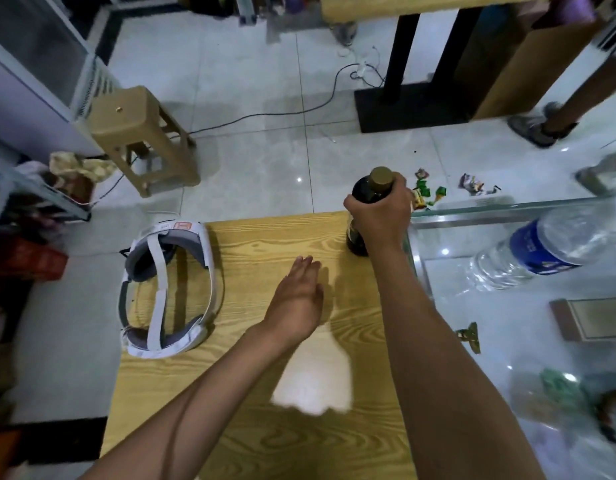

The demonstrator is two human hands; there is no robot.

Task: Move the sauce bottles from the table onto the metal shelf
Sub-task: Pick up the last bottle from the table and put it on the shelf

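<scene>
A dark sauce bottle point(368, 192) with a gold cap stands upright at the far right corner of the wooden table point(265, 237). My right hand point(381, 216) is wrapped around its neck and shoulder, hiding most of the body. My left hand point(296, 303) hovers flat over the middle of the table with its fingers together and holds nothing. A metal shelf frame point(40, 188) shows at the left edge of the view.
A white headset strap point(168, 289) lies on the table's left side. To the right is a glass counter point(507, 209) with a clear water bottle point(548, 247) lying on it. A tan plastic stool point(140, 133) stands on the floor beyond. A person's foot point(535, 129) is at upper right.
</scene>
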